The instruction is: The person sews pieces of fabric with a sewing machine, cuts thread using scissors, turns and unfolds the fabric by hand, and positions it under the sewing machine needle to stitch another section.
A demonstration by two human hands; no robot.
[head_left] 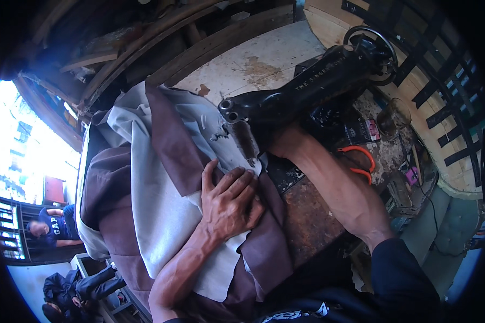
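Note:
A large sheet of brown leatherette (170, 137) with a pale grey backing lies bunched over the left of the sewing table, its folds hanging down toward me. My left hand (229, 202) rests palm down on it just before the needle end of a black sewing machine (302, 86). The fingers are stretched and slightly bent, the little finger spread away. My right hand (283, 141) reaches under the machine's arm; its fingers are hidden behind the machine head. The needle and presser foot cannot be made out. Orange-handled scissors (361, 160) lie right of my right forearm.
A glass jar (394, 116) and a small dark packet (362, 131) stand behind the scissors. Wooden shelving (183, 56) borders the far left. A wooden frame with black webbing (442, 102) leans at the right. Two people (59, 229) sit in the left background.

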